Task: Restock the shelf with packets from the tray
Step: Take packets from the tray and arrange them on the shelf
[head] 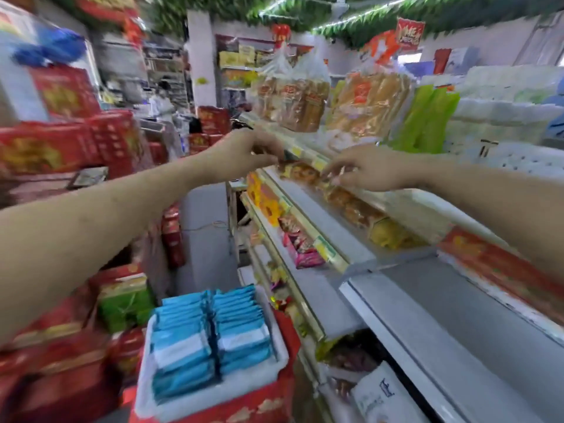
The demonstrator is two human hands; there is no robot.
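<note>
- You are on the shelf-side step: both hands are up at the shelf [305,203], working the brown packets [300,172] along its back, under the lip of the tier above; neither hand is at the tray [146,355]
- Your right hand [372,169] has thumb and fingertips [334,178] drawn together, pinching the top edge of one brown packet near the middle of the row
- Your left hand [244,151] hangs over the row's far end with fingers curled down and close together; blur hides whether it grips anything
- My reading: you are tidying or making room; next you need a clear gap on the shelf, then a reach down to the tray
- The blue packets [210,337] stand on edge in two tight rows, filling the tray from edge to edge; flat, glossy, each with a white band; pinch one by its top edge, since the packing looks snug
</note>
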